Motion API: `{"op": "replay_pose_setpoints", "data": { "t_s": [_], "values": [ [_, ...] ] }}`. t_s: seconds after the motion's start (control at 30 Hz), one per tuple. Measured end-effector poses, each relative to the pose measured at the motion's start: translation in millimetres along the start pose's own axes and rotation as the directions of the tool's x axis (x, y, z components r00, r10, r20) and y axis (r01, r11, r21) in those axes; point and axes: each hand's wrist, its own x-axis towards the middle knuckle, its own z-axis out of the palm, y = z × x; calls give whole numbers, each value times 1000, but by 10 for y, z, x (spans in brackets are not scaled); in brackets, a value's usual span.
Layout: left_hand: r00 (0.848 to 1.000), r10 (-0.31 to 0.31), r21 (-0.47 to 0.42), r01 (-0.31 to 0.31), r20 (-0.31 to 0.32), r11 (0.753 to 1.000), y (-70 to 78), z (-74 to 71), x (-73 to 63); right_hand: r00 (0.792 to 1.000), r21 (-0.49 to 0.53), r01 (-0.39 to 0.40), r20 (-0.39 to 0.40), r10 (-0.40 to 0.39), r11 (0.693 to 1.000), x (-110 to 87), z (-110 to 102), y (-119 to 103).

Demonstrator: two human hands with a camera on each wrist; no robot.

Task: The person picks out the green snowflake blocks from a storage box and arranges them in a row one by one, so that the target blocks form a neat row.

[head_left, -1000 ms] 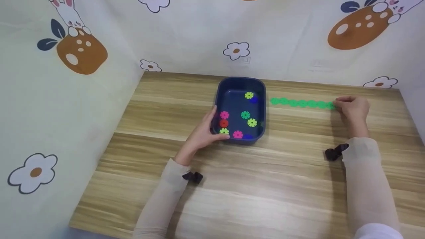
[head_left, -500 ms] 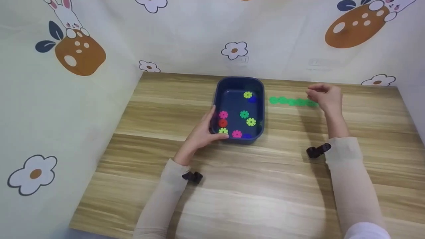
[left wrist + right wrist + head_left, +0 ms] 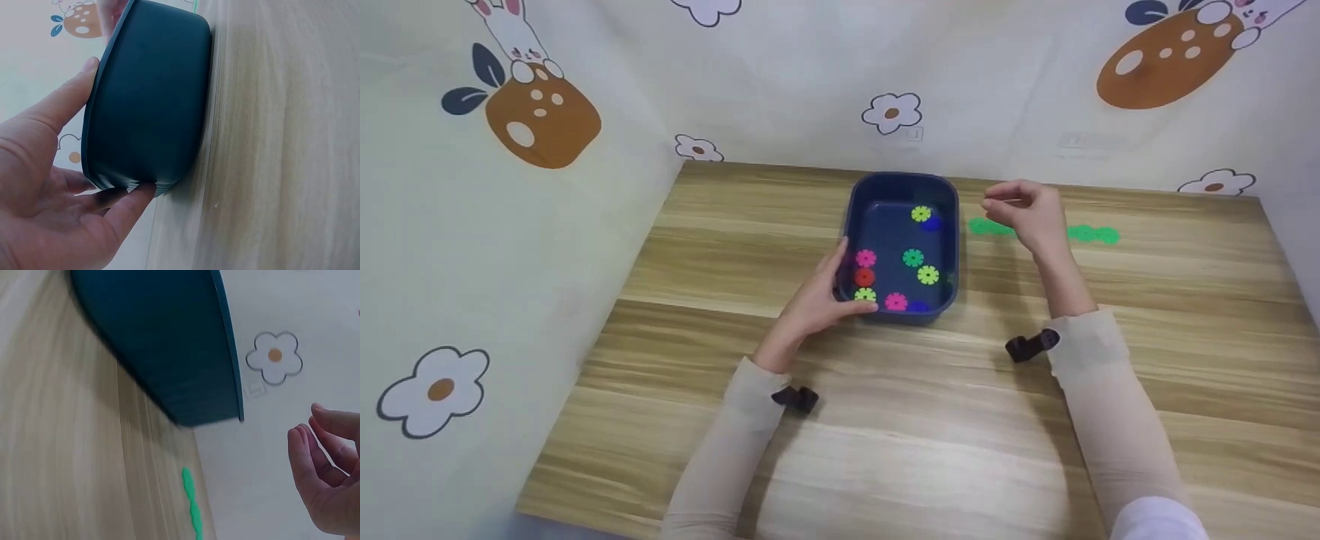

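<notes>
A dark blue plastic box [image 3: 889, 234] stands on the wooden table, holding several small notched discs in yellow, pink, red, green and blue. My left hand [image 3: 812, 304] holds the box at its near left corner, thumb on the near rim and fingers along the left side. In the left wrist view, the box's outer wall [image 3: 149, 95] sits between thumb and fingers. A row of green discs [image 3: 1099, 235] lies on the table right of the box. My right hand [image 3: 1033, 217] hovers over that row, fingers loosely bent with nothing between them, hiding its middle part.
The wooden table [image 3: 930, 420] meets a cloth backdrop [image 3: 780, 90] printed with flowers and fruit at the back and left. Black wrist cameras [image 3: 796, 400] are worn on both sleeves.
My right hand has left the right end of the green row and moved left above it, toward the box. The left hand and the box stay where they were.
</notes>
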Motion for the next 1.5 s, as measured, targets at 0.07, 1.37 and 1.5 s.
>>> {"op": "replay_pose_setpoints", "data": {
  "t_s": [0.07,1.37,1.5],
  "values": [
    [1000,-3,-4,3,1,1000,6,-2,-5,1000,-5,18,23,-18,1000,-18,100,-10],
    [1000,5,-27,-5,-7,1000,10,-2,-6,916,-682,92,344,207,726,-114,1274,244],
    [1000,-5,-26,5,2,1000,9,6,-1,923,-715,119,336,189,689,-130,1290,265]
  ]
}}
